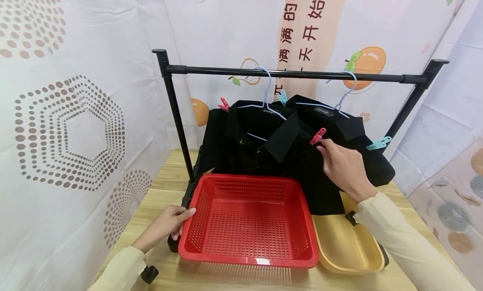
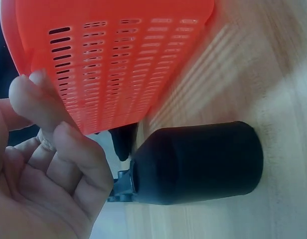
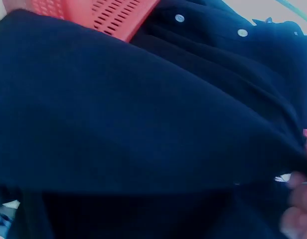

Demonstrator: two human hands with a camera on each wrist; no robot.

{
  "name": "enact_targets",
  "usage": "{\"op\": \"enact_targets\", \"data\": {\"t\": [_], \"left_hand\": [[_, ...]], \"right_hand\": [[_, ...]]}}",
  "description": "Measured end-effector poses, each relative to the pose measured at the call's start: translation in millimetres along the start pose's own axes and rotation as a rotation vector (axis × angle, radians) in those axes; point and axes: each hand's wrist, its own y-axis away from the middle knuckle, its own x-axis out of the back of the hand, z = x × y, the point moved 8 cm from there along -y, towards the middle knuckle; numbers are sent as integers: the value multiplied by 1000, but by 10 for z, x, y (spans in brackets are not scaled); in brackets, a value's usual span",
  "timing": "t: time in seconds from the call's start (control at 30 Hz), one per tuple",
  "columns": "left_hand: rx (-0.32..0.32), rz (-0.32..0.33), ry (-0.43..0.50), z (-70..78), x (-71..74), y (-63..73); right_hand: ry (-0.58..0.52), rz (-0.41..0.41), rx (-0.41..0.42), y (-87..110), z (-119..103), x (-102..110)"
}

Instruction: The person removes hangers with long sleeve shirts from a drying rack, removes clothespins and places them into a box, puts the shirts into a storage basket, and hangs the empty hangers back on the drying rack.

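Observation:
My left hand [image 1: 167,224] grips the left rim of a red plastic basket [image 1: 247,262], thumb laid over the edge and fingers on its outer side. The right hand [image 1: 345,167] pinches the shoulder of the front black shirt [image 1: 317,173], right below a red clothespin [image 1: 318,136]. In the right wrist view the dark cloth [image 3: 143,109] stretches from the fingertips, with shirt buttons [image 3: 242,33] behind. This shirt hangs on a light blue hanger [image 1: 267,89]; another red clothespin [image 1: 224,104] sits at its other shoulder.
A second black shirt [image 1: 328,110] hangs behind, with blue clothespins [image 1: 283,97] at its shoulders. Both hangers hook over the rack's black bar [image 1: 226,71]. Right of the basket is a yellow bin [image 1: 341,245]. The rack's black foot [image 1: 173,243] stands beside my left hand.

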Motion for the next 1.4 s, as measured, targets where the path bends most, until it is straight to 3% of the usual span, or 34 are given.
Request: {"op": "enact_targets", "data": {"t": [0.13, 0.23, 0.57, 0.93, 1.07, 1.4], "left_hand": [[2, 1, -23, 22, -1, 2], [2, -1, -21, 18, -2, 2], [5, 9, -6, 16, -3, 8], [12, 13, 7, 19, -3, 12], [11, 12, 10, 28, -5, 15], [13, 11, 0, 30, -9, 21]], "right_hand": [[41, -88, -16, -39, -2, 6], [47, -97, -4, -61, -17, 38], [17, 124, 101, -86, -46, 235], [26, 288, 65, -97, -10, 445], [15, 324, 57, -123, -35, 532], [-26, 321, 32, -32, -41, 578]]}}
